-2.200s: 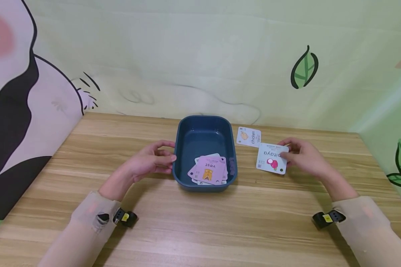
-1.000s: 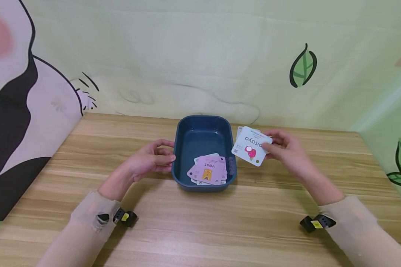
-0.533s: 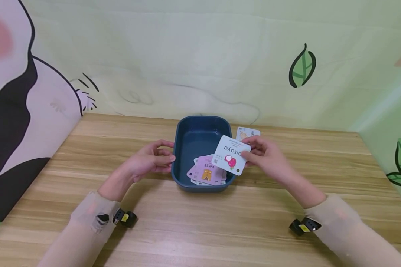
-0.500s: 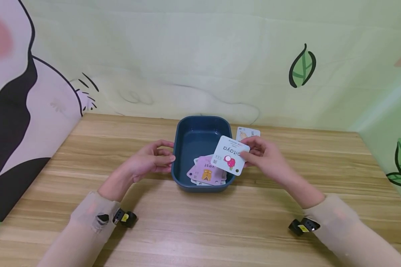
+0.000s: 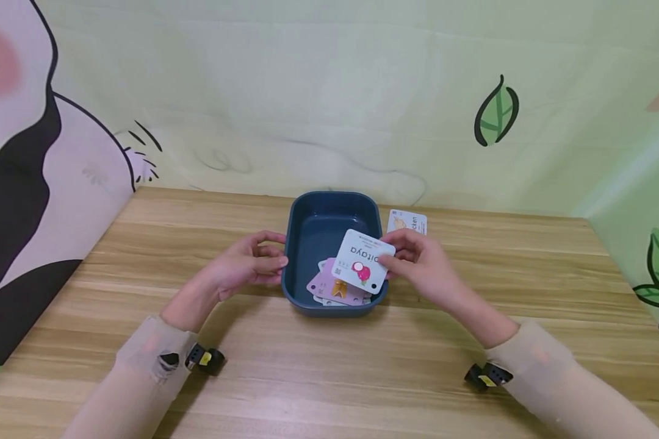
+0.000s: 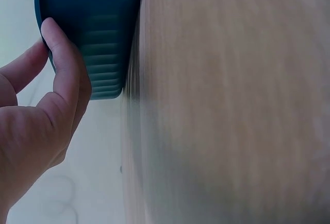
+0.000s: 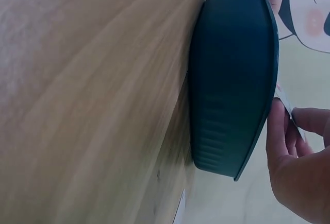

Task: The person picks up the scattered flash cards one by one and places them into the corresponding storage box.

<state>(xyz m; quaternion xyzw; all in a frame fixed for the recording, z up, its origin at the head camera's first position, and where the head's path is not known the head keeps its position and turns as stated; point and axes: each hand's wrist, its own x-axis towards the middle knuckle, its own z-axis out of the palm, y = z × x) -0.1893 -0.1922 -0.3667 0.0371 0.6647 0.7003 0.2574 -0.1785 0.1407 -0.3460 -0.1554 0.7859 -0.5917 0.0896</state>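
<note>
A dark blue plastic bin (image 5: 313, 228) stands on the wooden table, with several flash cards in its near end. The purple vest card (image 5: 326, 286) lies on top of them. My right hand (image 5: 420, 262) pinches a pale blue pitaya flash card (image 5: 357, 253) between thumb and fingers, over the bin's right rim. That card covers part of the vest card. In the right wrist view the pitaya card (image 7: 283, 100) appears edge-on above the rim. My left hand (image 5: 249, 262) rests its bent fingertips against the outside of the bin's left rim, as the left wrist view also shows.
A chicken flash card (image 5: 406, 221) lies on the table behind the bin's right side, partly hidden by my right hand. The table (image 5: 329, 372) meets a pale green printed backdrop (image 5: 318, 91) along its far edge.
My right hand has carried the pitaya card leftward from the right side of the table to above the bin. My left hand has stayed at the left rim.
</note>
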